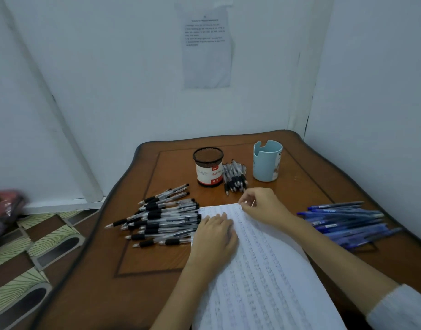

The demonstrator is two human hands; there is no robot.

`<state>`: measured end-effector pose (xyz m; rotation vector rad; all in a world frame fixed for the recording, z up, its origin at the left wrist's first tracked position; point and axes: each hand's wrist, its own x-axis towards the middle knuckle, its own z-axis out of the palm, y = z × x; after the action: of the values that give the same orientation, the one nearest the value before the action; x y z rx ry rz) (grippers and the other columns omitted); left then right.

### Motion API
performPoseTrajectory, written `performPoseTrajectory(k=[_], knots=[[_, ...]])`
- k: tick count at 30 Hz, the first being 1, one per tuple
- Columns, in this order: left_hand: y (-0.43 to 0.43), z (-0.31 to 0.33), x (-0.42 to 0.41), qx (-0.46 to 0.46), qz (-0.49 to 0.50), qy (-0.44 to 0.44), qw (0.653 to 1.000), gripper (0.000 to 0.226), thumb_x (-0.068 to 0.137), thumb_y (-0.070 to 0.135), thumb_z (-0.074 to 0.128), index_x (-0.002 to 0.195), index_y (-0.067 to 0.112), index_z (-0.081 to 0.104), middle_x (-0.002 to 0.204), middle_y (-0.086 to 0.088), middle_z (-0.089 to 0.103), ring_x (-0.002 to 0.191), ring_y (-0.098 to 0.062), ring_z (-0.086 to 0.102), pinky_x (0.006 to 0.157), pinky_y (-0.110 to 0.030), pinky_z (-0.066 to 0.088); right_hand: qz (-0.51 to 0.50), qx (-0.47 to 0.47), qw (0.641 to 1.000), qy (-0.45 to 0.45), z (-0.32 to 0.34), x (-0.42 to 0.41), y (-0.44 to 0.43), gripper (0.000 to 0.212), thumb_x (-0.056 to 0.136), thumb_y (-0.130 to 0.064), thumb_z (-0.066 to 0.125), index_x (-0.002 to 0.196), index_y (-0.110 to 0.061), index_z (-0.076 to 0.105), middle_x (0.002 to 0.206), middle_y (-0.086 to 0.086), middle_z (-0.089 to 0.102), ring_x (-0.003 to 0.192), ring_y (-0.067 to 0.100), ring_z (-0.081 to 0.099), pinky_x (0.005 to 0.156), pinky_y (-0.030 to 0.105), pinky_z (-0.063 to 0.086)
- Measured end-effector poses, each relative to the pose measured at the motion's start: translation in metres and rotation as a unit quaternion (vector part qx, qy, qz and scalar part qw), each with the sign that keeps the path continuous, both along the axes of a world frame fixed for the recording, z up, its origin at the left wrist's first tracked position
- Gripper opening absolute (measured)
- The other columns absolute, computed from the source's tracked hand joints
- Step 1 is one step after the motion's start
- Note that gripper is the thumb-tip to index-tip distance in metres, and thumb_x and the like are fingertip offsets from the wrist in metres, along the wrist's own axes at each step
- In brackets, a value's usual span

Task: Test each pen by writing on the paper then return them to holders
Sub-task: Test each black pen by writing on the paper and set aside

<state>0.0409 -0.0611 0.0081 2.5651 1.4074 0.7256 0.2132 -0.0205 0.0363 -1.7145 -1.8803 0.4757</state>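
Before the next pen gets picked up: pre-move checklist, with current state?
1. Sheet pinned: left hand rests flat on the paper. Ok.
2. Hand free for a pen: right hand pinches the paper's far edge. Not ok.
3. Pens within reach: black pens lie left of the paper, blue pens right. Ok.
4. Holders ready: mesh holder and blue cup stand upright, mouths open. Ok.
5. Blank space to write: rows of writing cover the visible sheet. Not ok.
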Motion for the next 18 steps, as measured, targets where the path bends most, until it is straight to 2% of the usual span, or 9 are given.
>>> performPoseTrajectory(k=[2, 5, 8, 10, 11, 14, 18], knots=[[-0.012, -0.001, -0.007, 0.003, 0.012, -0.020, 1.000, 0.038, 0.099, 0.029, 0.040, 0.131, 0.014, 0.055, 0.145, -0.001, 0.046, 0.136, -0.012, 0.037, 0.115, -0.022, 0.008, 0.008, -0.042, 0.999, 0.031, 0.000, -0.004, -0.010, 0.007, 0.089, -0.017, 0.063, 0.092, -0.020, 0.068, 0.086, -0.002, 0.065, 0.080, 0.010, 0.059, 0.069, 0.024, 0.050], [-0.031, -0.004, -0.030, 0.025, 0.054, -0.051, 0.997, 0.043, 0.099, 0.033, 0.043, 0.140, 0.022, 0.045, 0.153, 0.007, 0.033, 0.142, -0.006, 0.024, 0.110, -0.015, -0.006, 0.019, -0.062, 0.995, 0.069, 0.000, -0.010, -0.023, 0.011, 0.087, -0.013, 0.063, 0.094, -0.020, 0.069, 0.092, 0.000, 0.068, 0.088, 0.013, 0.062, 0.077, 0.024, 0.051], [-0.040, -0.008, -0.056, 0.029, 0.087, -0.049, 0.995, 0.049, 0.097, 0.039, 0.045, 0.144, 0.025, 0.039, 0.155, 0.008, 0.026, 0.144, -0.006, 0.018, 0.111, -0.017, -0.003, 0.029, -0.056, 0.994, 0.092, -0.004, -0.021, -0.034, 0.008, 0.086, -0.021, 0.068, 0.090, -0.028, 0.069, 0.097, -0.004, 0.067, 0.096, 0.011, 0.059, 0.090, 0.032, 0.049], [-0.043, -0.009, -0.069, 0.017, 0.099, -0.035, 0.994, 0.055, 0.096, 0.046, 0.045, 0.146, 0.025, 0.035, 0.156, 0.007, 0.024, 0.145, -0.008, 0.016, 0.110, -0.017, -0.003, 0.030, -0.046, 0.997, 0.056, -0.007, -0.031, -0.039, 0.006, 0.082, -0.036, 0.071, 0.087, -0.036, 0.068, 0.102, -0.009, 0.066, 0.105, 0.009, 0.054, 0.098, 0.041, 0.040], [-0.045, -0.010, -0.073, 0.012, 0.101, -0.025, 0.995, 0.058, 0.095, 0.051, 0.044, 0.146, 0.025, 0.034, 0.157, 0.007, 0.023, 0.145, -0.008, 0.015, 0.110, -0.017, -0.004, 0.031, -0.048, 0.998, 0.029, -0.009, -0.036, -0.042, 0.010, 0.081, -0.042, 0.071, 0.090, -0.037, 0.069, 0.106, -0.011, 0.064, 0.109, 0.009, 0.050, 0.099, 0.041, 0.034], [-0.049, -0.009, -0.077, 0.005, 0.095, -0.019, 0.995, 0.061, 0.093, 0.055, 0.044, 0.146, 0.026, 0.033, 0.157, 0.007, 0.023, 0.146, -0.008, 0.014, 0.111, -0.018, -0.003, 0.016, -0.044, 0.999, -0.022, -0.014, -0.049, -0.050, 0.018, 0.080, -0.050, 0.070, 0.094, -0.039, 0.069, 0.109, -0.014, 0.054, 0.112, 0.008, 0.037, 0.090, 0.034, 0.022], [-0.051, -0.008, -0.075, 0.011, 0.100, -0.029, 0.995, 0.061, 0.094, 0.049, 0.050, 0.146, 0.023, 0.034, 0.155, 0.005, 0.028, 0.145, -0.009, 0.018, 0.111, -0.017, 0.000, 0.009, -0.025, 1.000, -0.004, -0.023, -0.052, -0.053, 0.009, 0.079, -0.048, 0.073, 0.077, -0.045, 0.065, 0.104, -0.016, 0.054, 0.111, 0.009, 0.039, 0.089, 0.034, 0.021]])
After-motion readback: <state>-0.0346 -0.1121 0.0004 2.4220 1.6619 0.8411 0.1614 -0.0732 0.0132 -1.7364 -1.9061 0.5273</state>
